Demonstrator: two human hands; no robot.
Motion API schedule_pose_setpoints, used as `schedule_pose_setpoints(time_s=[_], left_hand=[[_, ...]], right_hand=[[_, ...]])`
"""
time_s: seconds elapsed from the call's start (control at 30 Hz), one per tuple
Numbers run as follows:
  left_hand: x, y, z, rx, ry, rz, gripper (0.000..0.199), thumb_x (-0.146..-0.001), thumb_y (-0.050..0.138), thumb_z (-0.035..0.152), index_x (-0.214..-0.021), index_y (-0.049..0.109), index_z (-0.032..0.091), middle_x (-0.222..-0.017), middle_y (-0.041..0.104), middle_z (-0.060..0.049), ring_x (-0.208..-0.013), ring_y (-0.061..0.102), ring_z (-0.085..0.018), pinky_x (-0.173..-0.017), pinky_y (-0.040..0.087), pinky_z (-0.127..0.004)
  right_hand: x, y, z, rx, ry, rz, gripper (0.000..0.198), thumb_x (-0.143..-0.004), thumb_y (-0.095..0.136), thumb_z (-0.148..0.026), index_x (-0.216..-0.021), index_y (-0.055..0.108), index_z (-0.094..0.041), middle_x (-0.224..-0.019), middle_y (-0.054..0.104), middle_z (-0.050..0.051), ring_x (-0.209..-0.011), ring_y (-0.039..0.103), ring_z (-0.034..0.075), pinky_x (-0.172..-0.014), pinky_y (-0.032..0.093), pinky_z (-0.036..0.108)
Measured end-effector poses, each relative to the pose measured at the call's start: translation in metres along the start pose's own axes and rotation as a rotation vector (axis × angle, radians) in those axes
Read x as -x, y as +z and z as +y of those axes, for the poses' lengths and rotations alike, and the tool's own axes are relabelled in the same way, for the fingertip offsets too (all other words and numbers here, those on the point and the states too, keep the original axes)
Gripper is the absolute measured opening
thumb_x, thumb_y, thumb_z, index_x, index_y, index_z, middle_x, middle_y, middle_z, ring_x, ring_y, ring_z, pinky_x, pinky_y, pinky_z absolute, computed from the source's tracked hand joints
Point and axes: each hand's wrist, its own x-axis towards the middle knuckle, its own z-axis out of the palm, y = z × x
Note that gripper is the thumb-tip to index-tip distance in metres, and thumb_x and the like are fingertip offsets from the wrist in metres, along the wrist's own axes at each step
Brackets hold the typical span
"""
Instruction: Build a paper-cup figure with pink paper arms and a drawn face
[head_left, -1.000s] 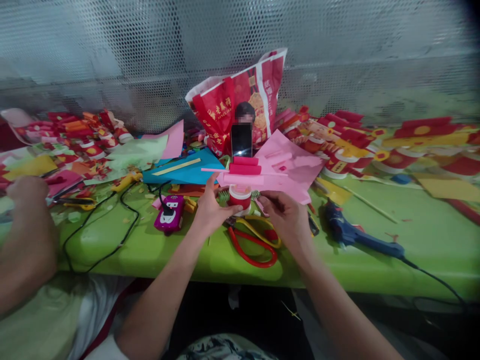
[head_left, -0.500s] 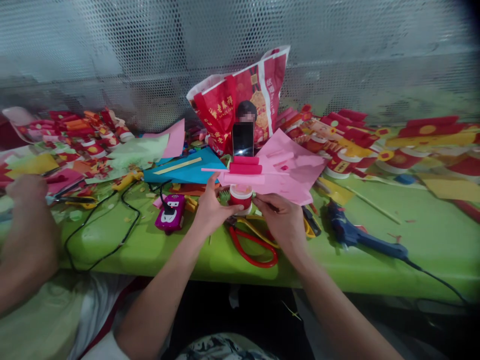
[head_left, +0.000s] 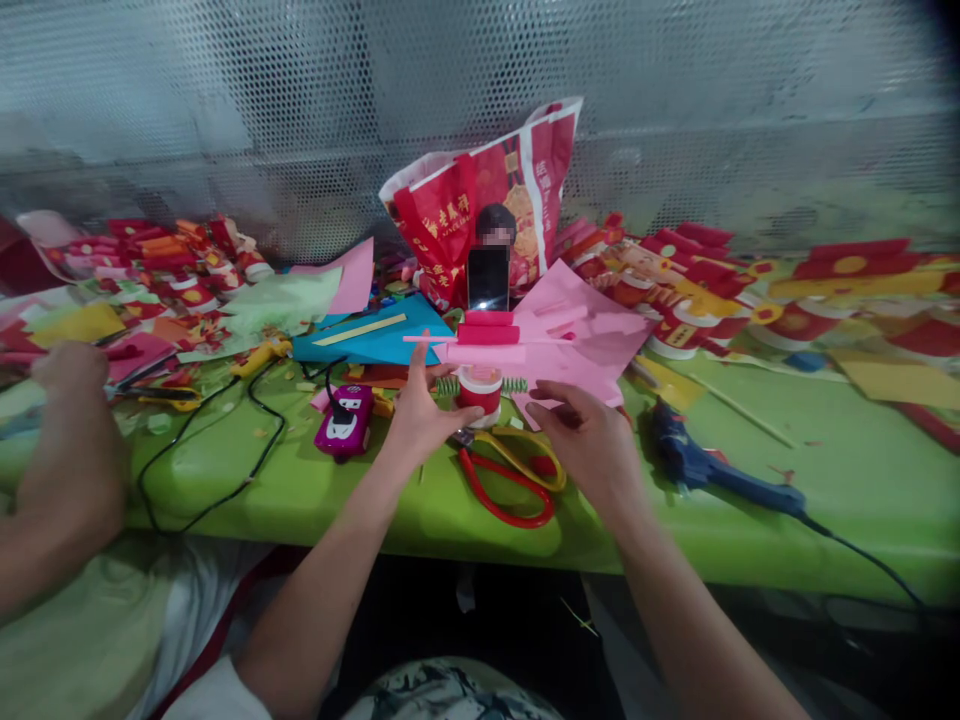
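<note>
A small red and white paper-cup figure (head_left: 480,395) stands in front of me, topped with a pink and red paper hat (head_left: 489,335). Green folded-paper springs stick out from both its sides; the right spring (head_left: 515,384) is fully visible. My left hand (head_left: 426,408) grips the cup from the left, thumb across its front. Beside the right spring, my right hand (head_left: 581,425) is apart from the figure, fingers loosely curled with a gap and nothing seen between them. Scissors (head_left: 517,485) with red and yellow handles lie just below the cup.
A blue glue gun (head_left: 720,480) lies at right, its cord running off the edge. A purple power socket (head_left: 343,422) sits left. Behind are a phone (head_left: 488,278), a red bag (head_left: 442,220), and pink paper (head_left: 592,330). Another person's arm (head_left: 67,450) rests at far left.
My right hand has let go of the right green spring and moved away to the right and slightly down. The spring now sticks out freely. My left hand stays on the cup.
</note>
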Motion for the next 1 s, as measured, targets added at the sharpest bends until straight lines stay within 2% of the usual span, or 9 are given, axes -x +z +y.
schedule_pose_setpoints(time_s=[0.17, 0.33, 0.53, 0.7, 0.77, 0.87, 0.93, 1.0], left_hand=[[0.001, 0.0, -0.004, 0.069, -0.013, 0.007, 0.127, -0.059, 0.095, 0.018, -0.161, 0.021, 0.033, -0.138, 0.062, -0.013, -0.138, 0.053, -0.033, -0.113, 0.045, -0.053], [0.005, -0.004, -0.004, 0.029, 0.035, -0.012, 0.127, -0.065, 0.093, 0.027, -0.163, 0.012, 0.033, -0.154, 0.05, -0.015, -0.149, 0.041, -0.031, -0.118, 0.041, -0.051], [0.015, -0.012, 0.003, 0.012, 0.05, -0.035, 0.113, -0.075, 0.085, 0.026, -0.163, 0.014, 0.036, -0.164, 0.037, -0.014, -0.156, 0.03, -0.032, -0.112, 0.049, -0.05], [0.03, -0.017, 0.0, -0.078, 0.188, 0.02, 0.099, -0.085, 0.075, 0.023, -0.164, 0.016, 0.032, -0.167, 0.035, -0.012, -0.156, 0.029, -0.028, -0.125, 0.031, -0.05], [0.039, -0.018, 0.0, -0.081, 0.253, 0.078, 0.086, -0.091, 0.069, 0.028, -0.163, 0.022, 0.032, -0.166, 0.036, -0.011, -0.154, 0.034, -0.027, -0.126, 0.029, -0.047], [0.056, -0.017, 0.004, -0.042, 0.294, 0.232, 0.061, -0.097, 0.062, 0.037, -0.154, 0.042, 0.03, -0.154, 0.051, -0.012, -0.139, 0.053, -0.025, -0.114, 0.045, -0.04], [0.068, -0.018, 0.007, -0.049, 0.289, 0.328, 0.041, -0.099, 0.059, 0.039, -0.137, 0.059, 0.026, -0.129, 0.067, -0.01, -0.114, 0.066, -0.021, -0.097, 0.054, -0.033], [0.08, -0.02, 0.007, -0.106, 0.275, 0.377, 0.024, -0.099, 0.059, 0.04, -0.111, 0.071, 0.022, -0.096, 0.071, -0.005, -0.084, 0.065, -0.015, -0.076, 0.052, -0.026]], right_hand=[[0.011, -0.01, 0.004, 0.039, -0.041, 0.018, 0.034, -0.087, 0.065, -0.042, -0.114, 0.073, -0.022, -0.106, 0.079, 0.007, -0.076, 0.072, 0.021, -0.076, 0.055, 0.038], [0.023, -0.018, 0.008, 0.11, -0.156, 0.053, 0.026, -0.092, 0.062, -0.041, -0.107, 0.074, -0.023, -0.1, 0.079, 0.007, -0.075, 0.073, 0.021, -0.068, 0.055, 0.034], [0.041, -0.021, 0.015, 0.328, -0.381, 0.142, 0.022, -0.098, 0.057, -0.033, -0.103, 0.074, -0.022, -0.101, 0.079, 0.006, -0.089, 0.074, 0.024, -0.079, 0.054, 0.037], [0.056, -0.016, 0.005, 0.363, -0.577, 0.083, 0.016, -0.1, 0.057, -0.026, -0.101, 0.073, -0.022, -0.096, 0.08, 0.003, -0.086, 0.074, 0.019, -0.078, 0.052, 0.035], [0.06, -0.013, -0.002, 0.355, -0.625, 0.049, 0.015, -0.1, 0.058, -0.024, -0.103, 0.073, -0.022, -0.096, 0.079, 0.003, -0.085, 0.074, 0.018, -0.079, 0.051, 0.035], [0.065, -0.009, -0.008, 0.38, -0.653, -0.014, 0.015, -0.099, 0.059, -0.026, -0.105, 0.072, -0.021, -0.101, 0.079, 0.005, -0.087, 0.073, 0.018, -0.08, 0.051, 0.036], [0.067, -0.007, -0.009, 0.406, -0.651, -0.041, 0.015, -0.099, 0.059, -0.027, -0.105, 0.072, -0.021, -0.105, 0.078, 0.006, -0.089, 0.072, 0.02, -0.08, 0.051, 0.038], [0.069, -0.005, -0.008, 0.428, -0.646, -0.05, 0.016, -0.099, 0.058, -0.027, -0.105, 0.073, -0.021, -0.107, 0.077, 0.007, -0.09, 0.071, 0.022, -0.08, 0.052, 0.039]])
